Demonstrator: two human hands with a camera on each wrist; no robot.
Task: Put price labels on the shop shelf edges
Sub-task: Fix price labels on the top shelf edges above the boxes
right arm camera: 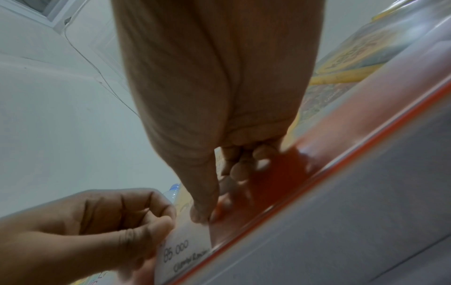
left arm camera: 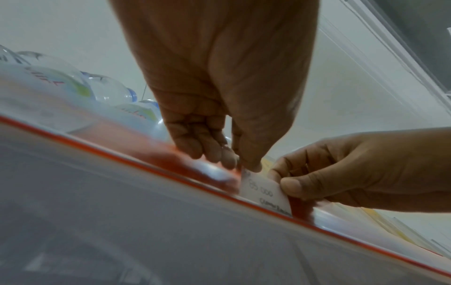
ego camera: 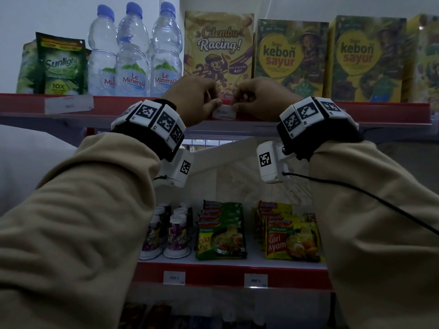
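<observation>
A small white price label with handwritten "85 000" sits against the red edge strip of the upper shelf, below the Cilembu Racing box. My left hand pinches the label's left end between thumb and fingers. My right hand pinches its right end. In the left wrist view the label stands partly in the clear strip on the red shelf edge, with my left hand at its top corner. The right wrist view shows the label, my right hand and the left thumb on it.
Water bottles, a Sunlight pouch and Kebon Sayur boxes line the upper shelf. Another label sits at its left edge. The lower shelf holds noodle packs, small bottles and two labels.
</observation>
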